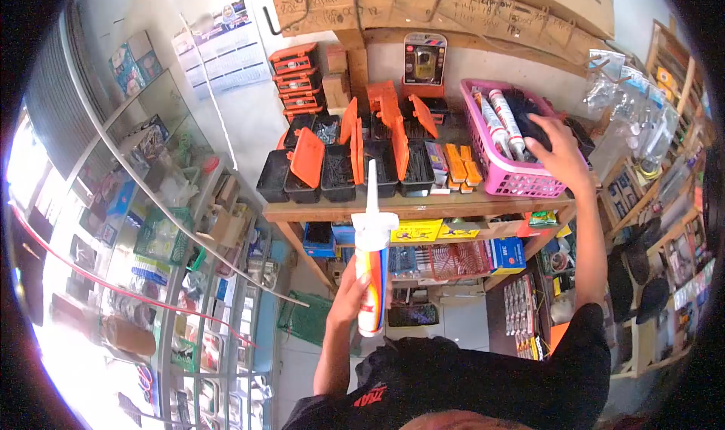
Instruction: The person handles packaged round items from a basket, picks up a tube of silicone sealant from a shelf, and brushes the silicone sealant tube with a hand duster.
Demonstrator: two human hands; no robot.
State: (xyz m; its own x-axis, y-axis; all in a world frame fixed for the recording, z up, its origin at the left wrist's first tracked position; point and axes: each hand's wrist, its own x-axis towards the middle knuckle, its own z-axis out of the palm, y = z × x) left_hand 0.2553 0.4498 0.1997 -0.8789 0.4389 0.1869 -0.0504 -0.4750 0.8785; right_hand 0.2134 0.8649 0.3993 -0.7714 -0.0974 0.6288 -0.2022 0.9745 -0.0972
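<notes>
My left hand [348,298] is closed around a sealant cartridge [371,279], held upright with its long white nozzle pointing up. The cartridge has a white, yellow, red and blue label. At the right end of the wooden table stands a pink plastic basket [521,178]. My right hand [557,149] is over the basket's right side, fingers apart and bent, holding nothing that I can see. Inside the basket lie white-and-red sealant tubes [506,122] and a black item [529,113] whose kind I cannot make out. The right fingertips are close to these contents; contact is unclear.
Black boxes with orange lids [308,158], several flipped up, line the table left of the basket. Small orange-yellow boxes [462,167] lie between. A glass-fronted shelf [162,279] runs along the left. Packets hang at right [627,90]. A lower shelf holds boxes [506,255].
</notes>
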